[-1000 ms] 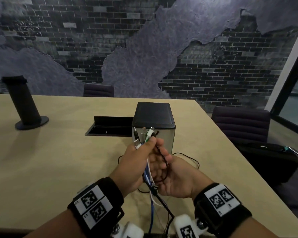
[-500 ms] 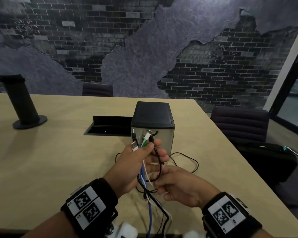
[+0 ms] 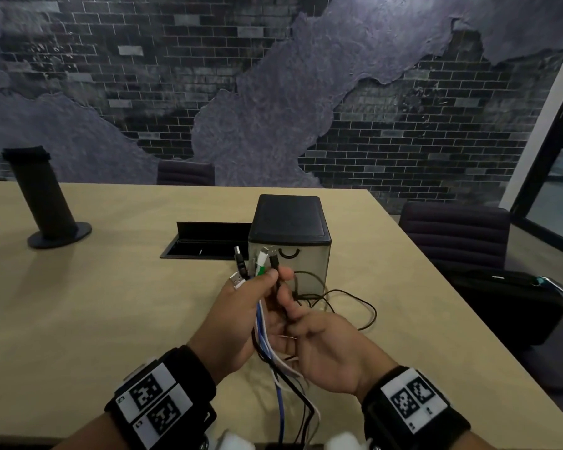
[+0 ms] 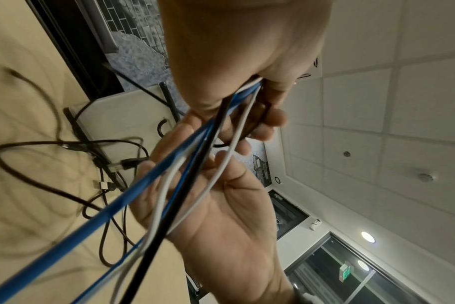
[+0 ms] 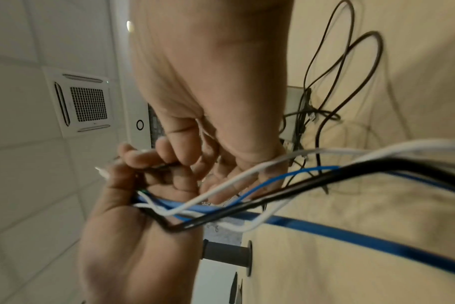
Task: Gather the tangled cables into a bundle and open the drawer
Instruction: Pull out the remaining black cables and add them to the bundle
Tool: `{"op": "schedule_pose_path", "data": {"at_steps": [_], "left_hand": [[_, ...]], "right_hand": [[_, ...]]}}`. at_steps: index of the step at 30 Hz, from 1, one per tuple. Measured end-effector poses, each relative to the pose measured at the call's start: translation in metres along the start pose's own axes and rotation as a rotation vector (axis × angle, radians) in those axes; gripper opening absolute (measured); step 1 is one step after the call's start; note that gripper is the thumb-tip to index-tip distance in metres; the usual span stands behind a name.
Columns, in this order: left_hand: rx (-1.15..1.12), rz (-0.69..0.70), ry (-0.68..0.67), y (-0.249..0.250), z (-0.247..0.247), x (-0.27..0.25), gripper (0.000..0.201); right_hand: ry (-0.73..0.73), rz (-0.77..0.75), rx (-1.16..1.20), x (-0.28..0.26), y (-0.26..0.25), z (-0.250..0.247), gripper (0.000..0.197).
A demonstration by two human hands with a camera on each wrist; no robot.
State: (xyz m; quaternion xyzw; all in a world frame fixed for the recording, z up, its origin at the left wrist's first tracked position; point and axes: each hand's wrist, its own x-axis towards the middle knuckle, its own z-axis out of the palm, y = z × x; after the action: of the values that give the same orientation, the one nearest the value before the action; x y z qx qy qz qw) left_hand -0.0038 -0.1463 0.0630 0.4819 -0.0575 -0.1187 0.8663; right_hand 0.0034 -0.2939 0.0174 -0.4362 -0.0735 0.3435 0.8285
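My left hand (image 3: 241, 306) grips a bundle of blue, white and black cables (image 3: 264, 329) upright, their connectors sticking up above the fist. In the left wrist view the cables (image 4: 169, 174) run down from the left hand (image 4: 234, 51) across my right hand (image 4: 226, 205), which lies palm up with its fingers loosely extended. My right hand (image 3: 322, 349) touches the left one just in front of the small drawer box (image 3: 290, 222). The box's curved drawer handle (image 3: 289, 254) shows and the drawer is closed. Thin black cables (image 3: 355, 306) still lie looped on the table by the box.
A black cylinder on a round base (image 3: 43, 196) stands at the far left. An open cable hatch (image 3: 205, 241) sits in the table left of the box. Purple chairs (image 3: 455, 235) and a black bag (image 3: 507, 306) stand beyond the table's right edge.
My right hand drew back toward me along the cables, then came forward again under the left hand. The left hand kept its grip and stayed in front of the box.
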Motion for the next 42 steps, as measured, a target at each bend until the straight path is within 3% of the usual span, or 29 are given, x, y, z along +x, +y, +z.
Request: {"op": "schedule_pose_path", "data": {"at_steps": [2,6,10,13,15,18,21,24,28,32,34,36,38,40,42], "left_hand": [[0.052,0.049,0.061,-0.004,-0.006,-0.001,0.032],[0.153,0.021,0.047,-0.022,-0.018,-0.011,0.039],[0.147,-0.19,0.032,-0.044,-0.029,-0.031,0.031],[0.127,-0.414,-0.061,-0.053,-0.049,-0.048,0.016],[0.151,-0.483,-0.088,-0.05,-0.063,-0.056,0.015],[0.187,-0.381,-0.023,-0.03,-0.065,-0.053,0.028],[0.402,-0.077,0.156,-0.011,-0.045,-0.032,0.031],[0.546,0.117,0.19,-0.007,-0.018,-0.007,0.03],[0.618,0.104,0.223,-0.025,-0.006,0.008,0.006],[0.596,0.111,0.137,-0.038,-0.006,-0.002,0.016],[0.68,0.021,0.062,-0.046,-0.011,-0.021,0.028],[0.807,-0.107,0.02,-0.058,-0.024,-0.035,0.025],[0.952,-0.228,0.022,-0.065,-0.043,-0.046,0.023],[1.007,-0.253,0.067,-0.065,-0.058,-0.052,0.016],[1.011,-0.249,0.116,-0.058,-0.066,-0.059,0.04]], "right_hand": [[0.001,0.009,0.0,0.004,-0.008,0.002,0.032],[0.203,0.053,0.016,0.014,-0.036,0.009,0.026],[0.361,0.02,0.011,0.026,-0.066,0.009,0.034],[0.451,-0.059,0.09,0.027,-0.082,0.001,0.037],[0.503,-0.049,0.132,0.028,-0.081,-0.005,0.04],[0.531,-0.031,0.163,0.029,-0.06,-0.009,0.036],[0.506,-0.069,0.143,0.031,-0.037,-0.005,0.031],[0.407,-0.091,0.121,0.027,-0.02,0.008,0.031],[0.351,-0.08,0.061,0.022,-0.014,0.021,0.036],[0.449,-0.045,0.022,0.016,-0.025,0.016,0.035],[0.523,-0.033,0.034,0.019,-0.033,0.007,0.036],[0.587,-0.039,0.041,0.023,-0.042,-0.002,0.04],[0.618,-0.055,0.09,0.024,-0.05,-0.009,0.039],[0.643,-0.042,0.107,0.024,-0.055,-0.012,0.033],[0.646,-0.01,0.101,0.024,-0.052,-0.013,0.029]]}}
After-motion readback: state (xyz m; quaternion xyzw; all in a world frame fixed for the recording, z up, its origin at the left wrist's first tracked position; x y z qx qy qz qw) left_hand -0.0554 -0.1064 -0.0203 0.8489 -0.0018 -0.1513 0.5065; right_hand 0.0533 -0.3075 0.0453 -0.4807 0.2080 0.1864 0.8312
